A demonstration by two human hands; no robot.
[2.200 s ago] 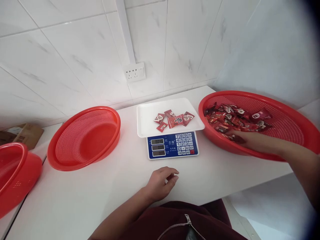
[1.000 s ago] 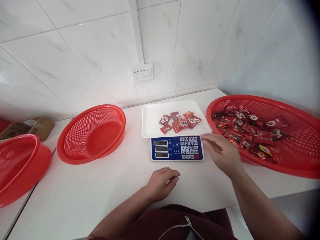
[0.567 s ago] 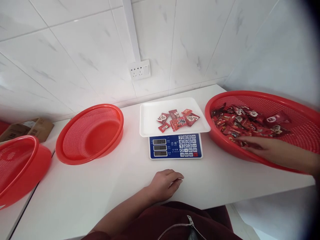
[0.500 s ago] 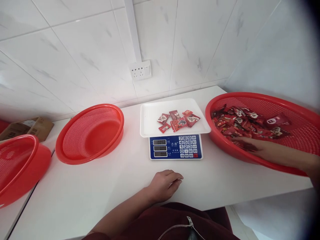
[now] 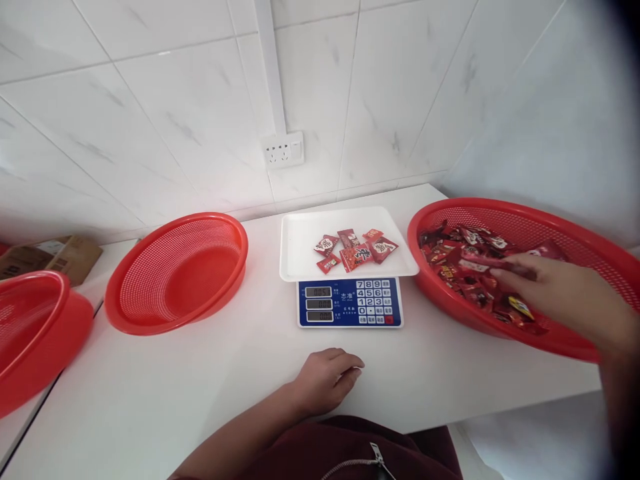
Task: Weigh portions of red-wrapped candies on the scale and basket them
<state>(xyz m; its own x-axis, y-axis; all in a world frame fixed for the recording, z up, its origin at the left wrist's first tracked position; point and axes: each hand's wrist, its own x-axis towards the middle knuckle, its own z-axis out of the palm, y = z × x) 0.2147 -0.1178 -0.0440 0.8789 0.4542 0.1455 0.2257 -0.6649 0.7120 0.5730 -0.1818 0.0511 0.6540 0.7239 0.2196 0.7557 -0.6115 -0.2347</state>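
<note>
My right hand (image 5: 560, 287) is over the large red basket (image 5: 583, 263) on the right, thumb and fingers pinched on a small pinkish-red snack packet (image 5: 477, 260). Beneath it lies a heap of red and dark snack packets (image 5: 463, 277). On the white table my left hand (image 5: 330, 379) rests with its fingers loosely curled and nothing in them, just in front of the digital scale (image 5: 350, 303). Several red snack packets (image 5: 356, 256) lie on the scale's white tray (image 5: 300, 233).
A round red basket (image 5: 117, 293) with nothing in it stands left of the scale. Another red basket (image 5: 75, 327) and a cardboard box (image 5: 83, 257) are at the far left. A tiled wall with a socket (image 5: 284, 150) runs behind the table (image 5: 250, 373).
My right hand has risen from low in the packets and now pinches one above the heap. My left hand stays in place. The view has tilted slightly.
</note>
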